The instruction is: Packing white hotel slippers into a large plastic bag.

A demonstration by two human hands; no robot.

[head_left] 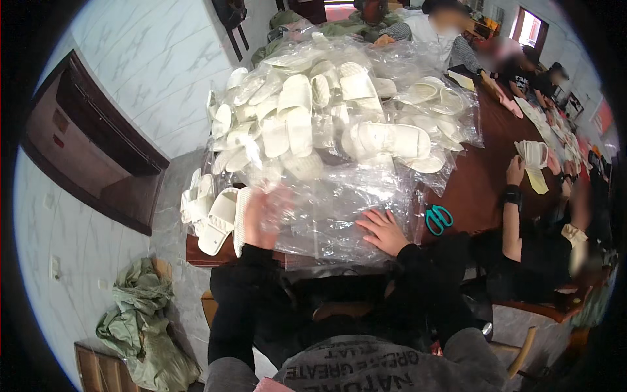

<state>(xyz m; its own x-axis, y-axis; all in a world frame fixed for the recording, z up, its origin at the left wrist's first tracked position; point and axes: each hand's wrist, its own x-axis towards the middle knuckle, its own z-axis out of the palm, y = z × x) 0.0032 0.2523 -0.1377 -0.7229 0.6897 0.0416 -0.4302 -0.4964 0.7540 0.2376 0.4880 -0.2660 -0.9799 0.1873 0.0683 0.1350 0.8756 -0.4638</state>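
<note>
Clear plastic film (326, 230) along near edge of brown table (486, 144), right hand (384, 232) resting on its right side, fingers spread, left hand (264, 212) blurred at its left, can't tell grip, white slippers (220, 222) just left, bagged slippers (295, 124) piled far, teal scissors (439, 219) right.

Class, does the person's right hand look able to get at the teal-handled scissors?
Probably yes: the right hand lies open on the clear plastic, and the scissors sit to its right, with no solid object visible between.
</note>
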